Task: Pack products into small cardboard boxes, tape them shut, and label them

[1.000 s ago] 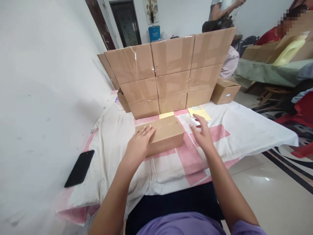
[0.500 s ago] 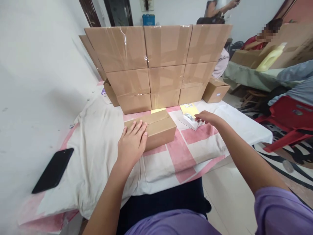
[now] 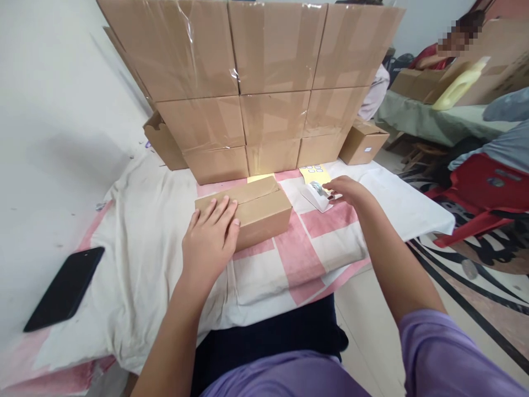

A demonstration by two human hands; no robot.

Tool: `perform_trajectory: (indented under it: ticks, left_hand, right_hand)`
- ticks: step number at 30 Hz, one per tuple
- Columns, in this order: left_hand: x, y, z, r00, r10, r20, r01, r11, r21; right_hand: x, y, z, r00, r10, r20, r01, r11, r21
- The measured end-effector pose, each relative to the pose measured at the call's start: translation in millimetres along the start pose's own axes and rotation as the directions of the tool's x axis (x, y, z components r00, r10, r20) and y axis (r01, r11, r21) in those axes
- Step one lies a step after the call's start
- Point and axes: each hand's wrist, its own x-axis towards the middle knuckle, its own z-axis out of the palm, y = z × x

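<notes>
A closed cardboard box (image 3: 264,212) lies on the pink and white cloth in front of me. My left hand (image 3: 212,226) rests flat on its left end, fingers spread over the top. To the right of the box sits a small white open holder (image 3: 317,199) with a shiny, pale item (image 3: 317,188) in it, too small to name. My right hand (image 3: 342,190) is at the holder's right side, fingers bent and apart, the fingertips close to the pale item. Whether they touch it I cannot tell. A yellow sheet (image 3: 314,174) with printed labels lies just behind.
A tall wall of taped cardboard boxes (image 3: 273,116) stands at the back. A small box (image 3: 363,142) stands to its right and an open carton (image 3: 165,140) to its left. A black phone (image 3: 64,289) lies at left. A red chair (image 3: 483,193) and another person are at right.
The view has tipped down and shifted slightly, so the box wall looks nearer. My left hand stays on the box; my right hand remains by the white holder, its fingers a little more apart.
</notes>
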Motion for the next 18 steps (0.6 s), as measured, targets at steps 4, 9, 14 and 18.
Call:
perform_trajectory:
  ticks: [4,9,14,18]
  left_hand:
    - [0.1,3.3,-1.2,1.000,-0.005,0.014,0.004,0.999,0.045]
    - [0.8,6.8,-3.5,0.999,-0.035,0.011,0.035,0.997,0.065]
    - [0.0,8.3,-1.9,0.999,-0.041,0.011,0.040,0.996,0.075]
    - [-0.6,8.9,-0.3,0.999,-0.042,-0.005,0.043,0.996,0.073]
  right_hand:
    - [-6.7,19.7,4.3,0.994,-0.080,-0.070,0.090,0.986,0.143]
    - [-14.1,44.2,13.0,0.968,-0.172,-0.180,0.226,0.913,0.341]
    - [-21.4,63.6,21.2,0.937,-0.234,-0.261,0.338,0.796,0.502]
    - [-23.3,74.4,23.9,0.929,-0.254,-0.269,0.368,0.705,0.606]
